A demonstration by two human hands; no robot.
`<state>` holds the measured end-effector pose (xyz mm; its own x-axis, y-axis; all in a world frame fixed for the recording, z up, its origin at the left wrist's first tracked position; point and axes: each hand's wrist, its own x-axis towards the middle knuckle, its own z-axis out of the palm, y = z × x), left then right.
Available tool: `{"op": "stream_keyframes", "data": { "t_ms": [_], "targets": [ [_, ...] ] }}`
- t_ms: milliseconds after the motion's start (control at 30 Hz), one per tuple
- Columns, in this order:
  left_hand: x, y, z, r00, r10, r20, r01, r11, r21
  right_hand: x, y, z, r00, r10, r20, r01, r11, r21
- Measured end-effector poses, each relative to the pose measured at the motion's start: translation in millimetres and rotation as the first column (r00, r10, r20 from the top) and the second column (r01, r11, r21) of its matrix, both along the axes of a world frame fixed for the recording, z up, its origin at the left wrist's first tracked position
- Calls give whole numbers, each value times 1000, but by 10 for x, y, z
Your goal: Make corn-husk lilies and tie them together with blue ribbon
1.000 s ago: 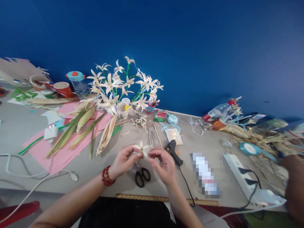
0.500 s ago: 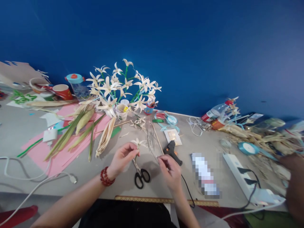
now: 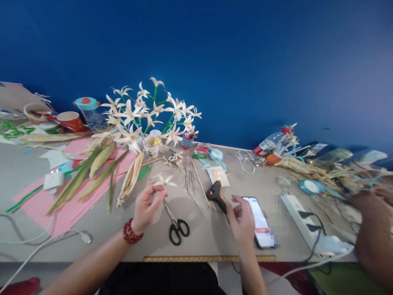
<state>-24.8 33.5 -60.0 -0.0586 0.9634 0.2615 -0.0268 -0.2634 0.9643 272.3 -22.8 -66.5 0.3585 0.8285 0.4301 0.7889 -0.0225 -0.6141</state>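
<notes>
One white star-petalled flower (image 3: 166, 180) is pinched in your left grip (image 3: 149, 208), left of the black plastic glue gun (image 3: 216, 196); fetching that seems the step: close your half-open, seemingly empty right grip (image 3: 242, 218) beside it.

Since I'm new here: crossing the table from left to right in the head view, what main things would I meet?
White charger → left hand → black-handled scissors → glue gun → phone → power strip.
</notes>
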Motion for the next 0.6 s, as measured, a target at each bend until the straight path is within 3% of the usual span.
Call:
{"op": "stream_keyframes", "data": {
  "t_ms": [100,233,400,600],
  "targets": [
    [-19,22,-2,999,53,10,-53,999,-2,69,33,-24,991,8,131,2,997,-72],
    [-14,34,-56,998,42,-35,-43,999,-24,103,58,-153,938,190,290,-118,961,-248],
    [15,27,-138,998,-7,-69,4,999,-49,131,99,-262,925,175,337,-93,965,-246],
    [34,23,-112,993,-48,-106,43,998,-46,194,234,-192,894,285,347,-183,937,-298]
  ]
}}
